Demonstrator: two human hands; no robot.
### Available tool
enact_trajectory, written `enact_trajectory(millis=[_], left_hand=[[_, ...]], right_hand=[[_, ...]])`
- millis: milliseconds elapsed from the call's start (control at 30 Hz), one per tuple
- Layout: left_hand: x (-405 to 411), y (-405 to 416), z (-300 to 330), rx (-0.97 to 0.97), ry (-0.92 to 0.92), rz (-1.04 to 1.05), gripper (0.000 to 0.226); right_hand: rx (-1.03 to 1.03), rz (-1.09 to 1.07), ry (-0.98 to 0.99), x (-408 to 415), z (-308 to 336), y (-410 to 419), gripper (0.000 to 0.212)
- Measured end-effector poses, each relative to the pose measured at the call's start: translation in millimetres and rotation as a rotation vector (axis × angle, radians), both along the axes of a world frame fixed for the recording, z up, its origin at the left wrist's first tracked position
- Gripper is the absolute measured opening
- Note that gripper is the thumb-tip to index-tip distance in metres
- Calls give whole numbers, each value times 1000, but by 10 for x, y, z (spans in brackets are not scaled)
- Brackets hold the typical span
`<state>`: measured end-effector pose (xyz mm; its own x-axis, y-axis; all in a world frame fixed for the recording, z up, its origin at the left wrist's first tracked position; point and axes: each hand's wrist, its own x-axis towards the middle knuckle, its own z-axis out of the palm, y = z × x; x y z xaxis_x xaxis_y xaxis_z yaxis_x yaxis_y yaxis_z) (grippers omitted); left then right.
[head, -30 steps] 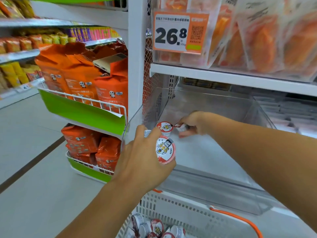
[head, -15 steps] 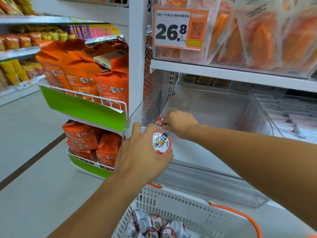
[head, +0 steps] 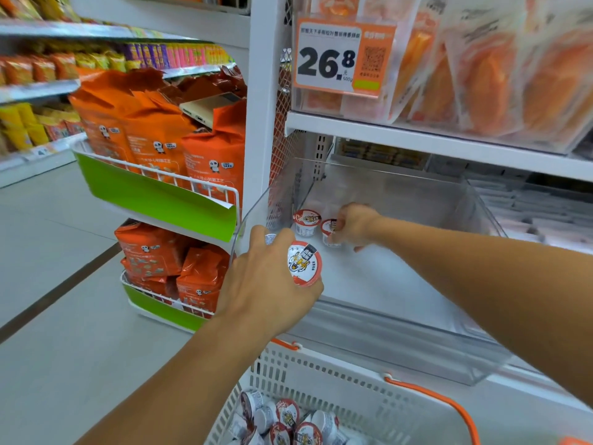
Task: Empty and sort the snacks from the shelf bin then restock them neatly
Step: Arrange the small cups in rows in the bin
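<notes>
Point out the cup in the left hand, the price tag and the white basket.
cup in the left hand (head: pixel 304 263), head view, its tiger lid.
price tag (head: pixel 327 59), head view, printed digits.
white basket (head: pixel 321 377), head view, slotted wall.

Two snack cups are sitting in the clear bin (head: pixel 417 200): one standing cup (head: pixel 306 221) at the far left, one second cup (head: pixel 330 231) just right of it, against the right hand (head: pixel 354 224). At least two more cups are showing in the left hand (head: pixel 266 284): one tiger-lid cup (head: pixel 304 263) and one partly hidden cup (head: pixel 270 239) behind the fingers. Two hands are showing. Roughly ten cups are piling in one white basket (head: pixel 337 377) near the bottom; exact count unclear. One price tag (head: pixel 340 56) is hanging above.
</notes>
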<state>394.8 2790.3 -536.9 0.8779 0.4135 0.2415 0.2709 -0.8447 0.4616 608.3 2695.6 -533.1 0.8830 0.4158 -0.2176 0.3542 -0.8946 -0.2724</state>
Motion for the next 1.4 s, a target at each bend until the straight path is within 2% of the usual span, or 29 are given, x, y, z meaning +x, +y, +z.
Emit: enact_trajectory(millis=[133, 233, 300, 333, 400, 433, 467, 533, 600, 667, 733, 833, 900, 1000, 1100, 1167, 1233, 1300, 1333, 1367, 1400], left_hand=[[0, -8, -8, 10, -14, 10, 51], [1, -9, 2, 17, -19, 8, 51], [1, -3, 4, -2, -26, 6, 50], [12, 3, 10, -21, -39, 7, 49], [37, 8, 30, -70, -62, 20, 48], [52, 4, 38, -86, -71, 23, 49], [66, -9, 46, -94, -77, 20, 50], [97, -63, 67, -104, -74, 8, 53], [119, -132, 89, -118, -58, 11, 58], [130, -176, 103, -139, -35, 20, 67], [126, -188, 110, -138, 7, 26, 73], [104, -159, 116, -123, 21, 5, 54], [101, -135, 111, -137, -8, -51, 40], [116, -117, 72, -138, -24, -119, 47], [143, -106, 32, -201, -56, -108, 56], [186, -80, 9, -308, -89, -63, 51], [221, -43, -4, -421, -139, -14, 45], [246, -28, -4, -471, -173, 23, 41], [257, -29, -4, -482, -185, 33, 37], [266, -35, 5, -493, -199, 35, 33], [276, -43, 7, -499, -220, 27, 29]], right_hand=[[54, 63, -152, -29, -95, 81, 30], [-28, 34, -287, -4, -75, 65, 12], [-40, 57, -258, -65, 83, 22, 6], [43, 81, -151, -153, 207, -19, 8], [316, 30, 307, -430, 492, -136, 33], [404, 17, 545, -566, 610, -209, 48], [446, 47, 698, -687, 687, -277, 56], [490, 147, 789, -851, 691, -376, 50], [515, 150, 727, -943, 606, -406, 25], [576, 50, 640, -934, 559, -382, 12], [692, -174, 538, -759, 498, -388, 12], [707, -461, 452, -419, 341, -455, 16], [661, -555, 447, -280, 202, -483, 16], [731, -683, 510, -236, 88, -428, 6], [888, -729, 557, -241, 44, -316, 26], [943, -767, 536, -222, 33, -301, 35], [869, -711, 429, -254, 83, -278, 27], [670, -554, 235, -324, 167, -263, 15], [595, -455, 197, -391, 220, -270, 20], [554, -327, 264, -485, 289, -285, 30], [552, -191, 424, -587, 362, -304, 37]])
